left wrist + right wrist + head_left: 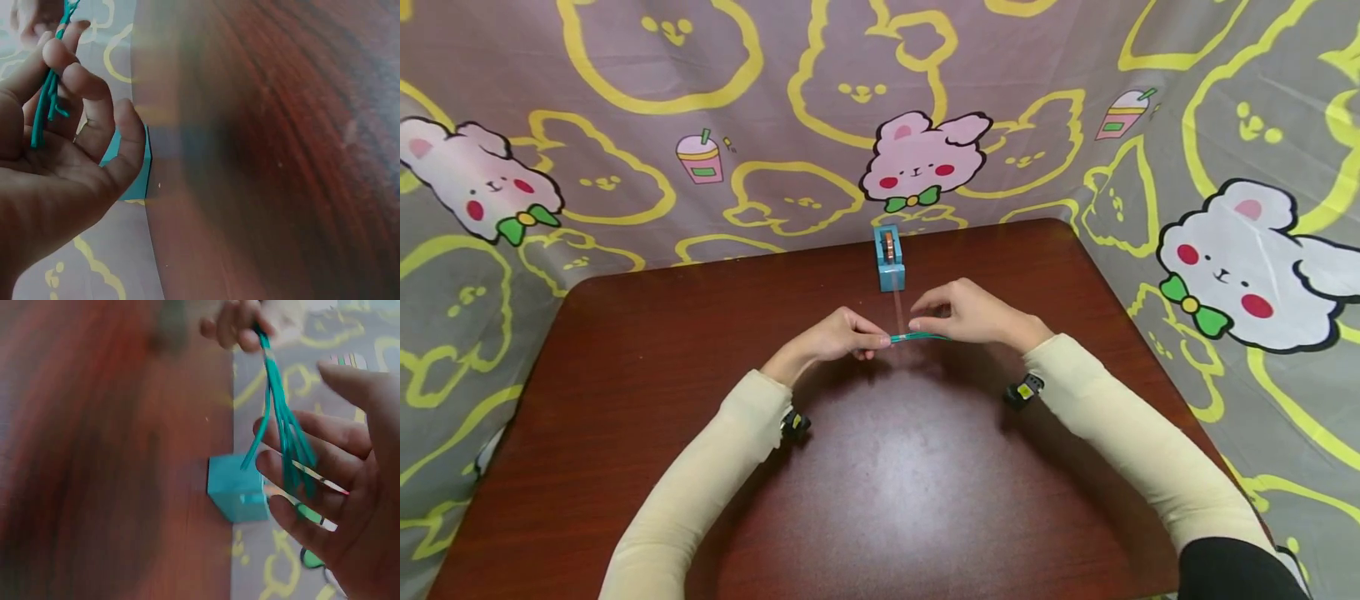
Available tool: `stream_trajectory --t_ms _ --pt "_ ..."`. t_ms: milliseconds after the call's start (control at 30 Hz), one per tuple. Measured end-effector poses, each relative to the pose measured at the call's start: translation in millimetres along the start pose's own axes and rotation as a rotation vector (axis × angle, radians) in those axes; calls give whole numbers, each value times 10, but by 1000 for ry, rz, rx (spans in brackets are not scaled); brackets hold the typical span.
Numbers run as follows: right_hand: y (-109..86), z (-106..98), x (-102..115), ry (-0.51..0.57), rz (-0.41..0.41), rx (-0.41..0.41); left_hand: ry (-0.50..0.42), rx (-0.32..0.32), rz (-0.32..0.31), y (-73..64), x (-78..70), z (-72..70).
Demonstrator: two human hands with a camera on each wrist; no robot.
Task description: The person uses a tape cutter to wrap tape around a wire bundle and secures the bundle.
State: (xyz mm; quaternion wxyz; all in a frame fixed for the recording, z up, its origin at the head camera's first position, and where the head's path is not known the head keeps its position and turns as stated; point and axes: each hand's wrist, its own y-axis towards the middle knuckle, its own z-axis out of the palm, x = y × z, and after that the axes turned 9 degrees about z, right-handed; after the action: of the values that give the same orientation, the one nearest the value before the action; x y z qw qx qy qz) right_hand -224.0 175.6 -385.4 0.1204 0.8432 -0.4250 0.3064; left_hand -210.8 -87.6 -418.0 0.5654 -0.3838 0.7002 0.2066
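A bundle of thin green wires (925, 336) is held level above the table. My left hand (842, 335) pinches one end between thumb and fingers; short ends lie against its palm in the left wrist view. Around the free ends, my right hand (344, 469) has its fingers spread and its thumb apart, gripping nothing; whether it touches the wires I cannot tell. A clear strip of tape (898, 308) runs from the blue tape dispenser (892, 280) to the bundle's middle, where a band of it (269, 354) shows on the wires.
The dispenser stands near the back edge of the dark red-brown wooden table (662, 358). A curtain (820, 50) printed with cartoon bunnies hangs behind and beside the table. Each wrist carries a small black camera (1024, 390).
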Motion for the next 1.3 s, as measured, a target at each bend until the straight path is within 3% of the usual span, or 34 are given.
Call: stream_trajectory --t_ms 267,400,567,667,833,967,1167,1300 --pt "263 -12 -320 541 436 347 98 -105 137 -62 29 77" --pt "351 94 -489 768 531 554 157 -136 198 -76 26 99" --pt "397 212 -605 872 434 763 234 -188 278 -78 23 109" --pt "395 275 -642 922 344 831 261 -204 332 -74 33 115" --pt "396 340 -672 1032 259 846 331 -212 429 -73 52 121" --pt "408 324 -660 1051 232 868 419 -218 489 -80 55 113" --pt "414 223 -595 949 243 888 541 -223 538 -76 54 97" --pt "407 146 -497 845 241 851 562 -231 532 -77 54 88"
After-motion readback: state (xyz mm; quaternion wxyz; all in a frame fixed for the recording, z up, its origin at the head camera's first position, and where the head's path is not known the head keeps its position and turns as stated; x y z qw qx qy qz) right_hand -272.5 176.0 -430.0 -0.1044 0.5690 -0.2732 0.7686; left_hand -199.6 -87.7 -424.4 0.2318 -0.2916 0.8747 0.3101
